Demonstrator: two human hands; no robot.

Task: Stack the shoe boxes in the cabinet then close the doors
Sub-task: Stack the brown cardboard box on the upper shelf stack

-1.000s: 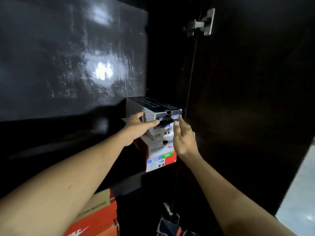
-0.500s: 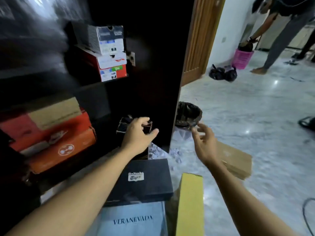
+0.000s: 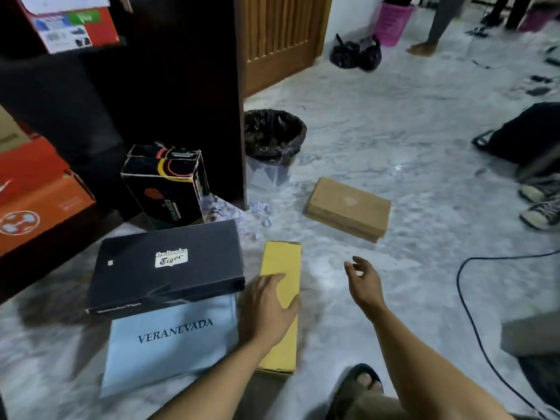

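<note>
Several shoe boxes lie on the marble floor in front of the dark cabinet [image 3: 181,71]. My left hand [image 3: 266,310] rests flat on the top of a yellow box [image 3: 281,262] standing on its side, fingers spread, not gripping it. My right hand [image 3: 363,283] hovers open just right of that box, holding nothing. Left of the yellow box a black Onitsuka Tiger box [image 3: 166,265] lies on a pale blue Veranevada box [image 3: 172,338]. A black box with orange rings [image 3: 166,186] stands upright by the cabinet. A brown box [image 3: 348,207] lies farther right.
Orange boxes [image 3: 36,192] and a red-and-white box [image 3: 72,28] sit on cabinet shelves. A lined waste bin [image 3: 272,137] stands by the cabinet's side. A black cable [image 3: 472,313] crosses the floor at right. Sneakers, a dark bag and another person's legs are at the right and back.
My view dropped from the cabinet shelf to the floor. Both hands left the stacked box on the shelf and came down; the left now rests on the yellow box.
</note>
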